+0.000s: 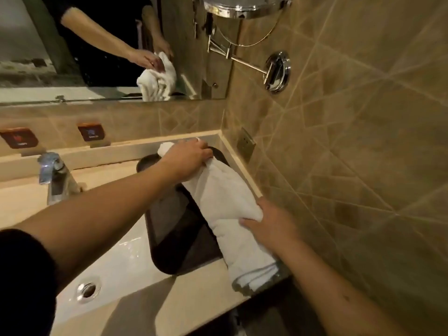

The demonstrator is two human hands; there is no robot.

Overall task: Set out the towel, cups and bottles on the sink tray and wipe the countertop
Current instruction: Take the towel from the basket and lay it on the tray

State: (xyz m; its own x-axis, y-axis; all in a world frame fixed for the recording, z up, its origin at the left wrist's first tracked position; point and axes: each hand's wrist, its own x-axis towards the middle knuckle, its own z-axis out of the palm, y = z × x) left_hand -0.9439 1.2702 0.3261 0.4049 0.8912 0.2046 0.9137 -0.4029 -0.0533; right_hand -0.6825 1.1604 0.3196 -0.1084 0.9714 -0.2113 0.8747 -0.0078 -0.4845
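A beige countertop (135, 309) carried a white sink (116, 248) and, at its right edge against the tiled wall (351, 141), a dark tray (174, 229). A folded white towel (225, 204) lay along the tray's right side. The left hand (188, 157) gripped its far end; the right hand (269, 220) clasped its middle. Something small, perhaps a bottle, blurred behind the left hand.
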